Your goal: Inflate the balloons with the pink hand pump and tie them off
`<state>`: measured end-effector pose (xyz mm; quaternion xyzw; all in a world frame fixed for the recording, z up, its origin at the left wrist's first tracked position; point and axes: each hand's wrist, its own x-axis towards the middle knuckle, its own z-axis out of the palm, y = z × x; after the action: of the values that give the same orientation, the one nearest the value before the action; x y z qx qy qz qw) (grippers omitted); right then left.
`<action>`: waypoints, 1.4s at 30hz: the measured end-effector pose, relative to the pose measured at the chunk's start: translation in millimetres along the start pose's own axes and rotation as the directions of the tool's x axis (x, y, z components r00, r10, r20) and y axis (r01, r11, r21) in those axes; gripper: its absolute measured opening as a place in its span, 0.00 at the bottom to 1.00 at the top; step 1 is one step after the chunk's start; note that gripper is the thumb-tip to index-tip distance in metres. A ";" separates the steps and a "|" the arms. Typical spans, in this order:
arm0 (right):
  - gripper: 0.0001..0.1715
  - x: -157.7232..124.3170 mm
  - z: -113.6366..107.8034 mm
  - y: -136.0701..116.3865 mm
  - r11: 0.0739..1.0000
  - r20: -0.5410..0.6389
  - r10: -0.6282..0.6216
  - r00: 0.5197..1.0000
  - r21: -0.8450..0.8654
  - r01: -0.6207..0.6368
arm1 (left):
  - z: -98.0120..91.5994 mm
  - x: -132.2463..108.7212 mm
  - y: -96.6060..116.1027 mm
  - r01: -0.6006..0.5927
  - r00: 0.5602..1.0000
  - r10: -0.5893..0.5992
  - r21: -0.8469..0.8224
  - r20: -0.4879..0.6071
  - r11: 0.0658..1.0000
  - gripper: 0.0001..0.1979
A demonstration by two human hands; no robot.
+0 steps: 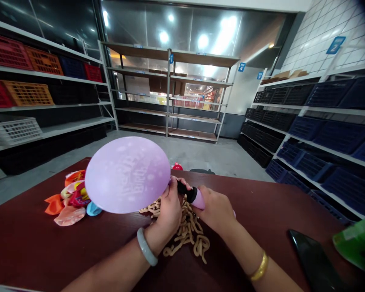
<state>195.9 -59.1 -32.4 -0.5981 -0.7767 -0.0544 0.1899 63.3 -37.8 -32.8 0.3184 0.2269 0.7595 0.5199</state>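
A swollen purple balloon (128, 174) with white birthday lettering fills the space left of my hands. My left hand (171, 207) pinches its neck, where it meets the black nozzle end of a small hand pump (192, 194). Wrapped around the pump's pink body is my right hand (216, 209). Beneath both hands a tangle of tan rubber bands or strings (187, 231) lies on the tabletop; I cannot tell which. Several limp balloons (71, 198) in orange, pink, red and blue are heaped left of the inflated one.
The dark red table (109, 243) carries a black phone (313, 255) and a green packet (357, 241) at the right. Shelves with crates (27, 93) stand at left, more with blue crates (343, 138) at right. A rack (168, 93) stands behind. Something red (177, 166) shows past the table's far edge.
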 end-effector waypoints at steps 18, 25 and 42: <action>0.25 11.5 5.6 34.7 0.996 0.083 -0.051 0.995 -0.065 0.056 | -38.9 77.1 50.2 -0.134 0.981 0.111 -0.140 -0.160 0.981 0.11; 0.24 7.2 -1.3 26.9 0.997 0.080 -0.023 0.997 -0.076 0.029 | -22.0 48.8 17.9 -0.017 0.998 0.006 -0.172 -0.068 0.985 0.11; 0.22 2.7 -1.3 6.7 1.000 0.005 -0.021 1.000 -0.005 0.021 | -2.7 20.7 19.8 0.058 0.997 -0.052 -0.113 0.051 0.992 0.09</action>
<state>202.0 -55.2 -31.1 -0.5904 -0.7833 -0.0569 0.1860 43.3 -25.5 -16.2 0.2998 0.1791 0.7489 0.5633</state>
